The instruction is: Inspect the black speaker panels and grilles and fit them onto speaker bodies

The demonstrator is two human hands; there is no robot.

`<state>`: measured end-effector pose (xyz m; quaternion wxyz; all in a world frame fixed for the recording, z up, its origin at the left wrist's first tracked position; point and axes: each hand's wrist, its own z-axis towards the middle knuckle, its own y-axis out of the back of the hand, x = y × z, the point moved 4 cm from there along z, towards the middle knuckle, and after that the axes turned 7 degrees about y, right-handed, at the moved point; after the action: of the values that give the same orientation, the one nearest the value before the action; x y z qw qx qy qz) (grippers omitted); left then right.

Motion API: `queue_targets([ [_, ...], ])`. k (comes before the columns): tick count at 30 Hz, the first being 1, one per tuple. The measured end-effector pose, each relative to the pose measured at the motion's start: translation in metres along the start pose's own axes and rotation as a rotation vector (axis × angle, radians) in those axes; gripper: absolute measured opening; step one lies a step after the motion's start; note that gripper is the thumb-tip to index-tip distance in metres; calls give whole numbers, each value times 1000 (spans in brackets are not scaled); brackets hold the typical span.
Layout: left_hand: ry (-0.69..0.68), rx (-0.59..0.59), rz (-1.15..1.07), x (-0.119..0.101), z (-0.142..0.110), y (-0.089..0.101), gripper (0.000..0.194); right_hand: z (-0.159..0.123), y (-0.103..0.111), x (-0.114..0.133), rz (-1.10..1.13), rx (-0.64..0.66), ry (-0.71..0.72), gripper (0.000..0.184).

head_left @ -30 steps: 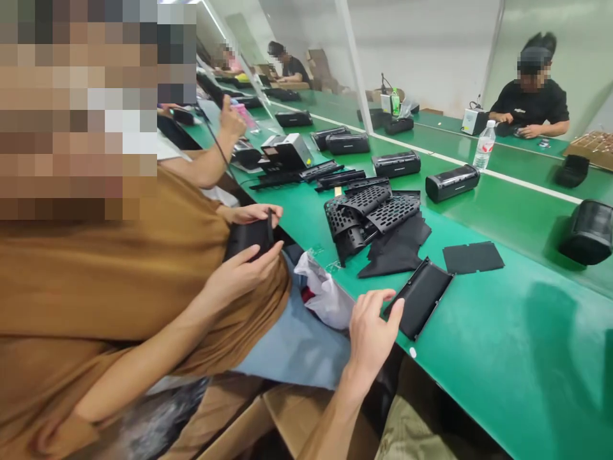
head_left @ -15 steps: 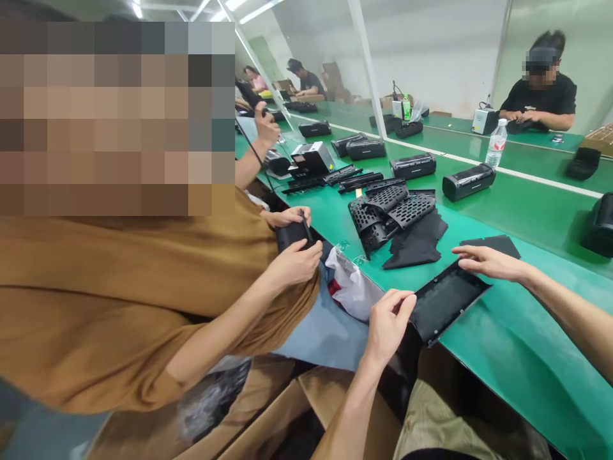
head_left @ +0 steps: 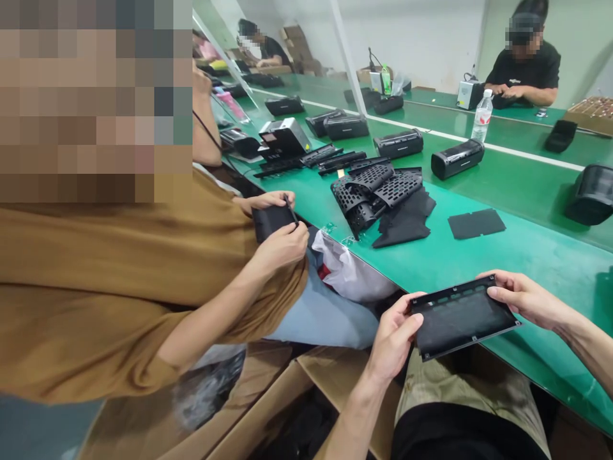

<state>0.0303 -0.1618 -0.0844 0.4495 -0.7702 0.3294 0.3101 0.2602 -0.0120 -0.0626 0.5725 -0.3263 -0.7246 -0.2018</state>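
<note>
Between my two hands is a black plastic speaker panel (head_left: 462,322), its hollow inner side facing up, with small tabs along both long edges. My left hand (head_left: 395,335) grips its left end, thumb on top. My right hand (head_left: 524,297) pinches the upper right corner, fingers behind it. The panel hangs over my lap at the table edge. Beyond it on the green mat lies a flat black sheet (head_left: 476,224). To the left rest a pile of perforated black panels (head_left: 368,188) and several black cloth sheets (head_left: 406,220).
On my left a co-worker's hands (head_left: 287,236) hold a similar black part. Several black speakers (head_left: 457,158) and a water bottle (head_left: 483,117) stand along the table. A white plastic bag (head_left: 347,268) hangs at the table edge. Another person (head_left: 522,70) works across the table.
Both hands have closed on the panel's ends. The panel has been lifted off the table edge and turned more level, closer to me. The flat black sheet beyond is now uncovered.
</note>
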Motion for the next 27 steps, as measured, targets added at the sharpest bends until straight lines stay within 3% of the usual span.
queue_targets([
  [27,-14,-21,19,7,5,-13,51,-5,16,-7,81,-22,-15,59],
])
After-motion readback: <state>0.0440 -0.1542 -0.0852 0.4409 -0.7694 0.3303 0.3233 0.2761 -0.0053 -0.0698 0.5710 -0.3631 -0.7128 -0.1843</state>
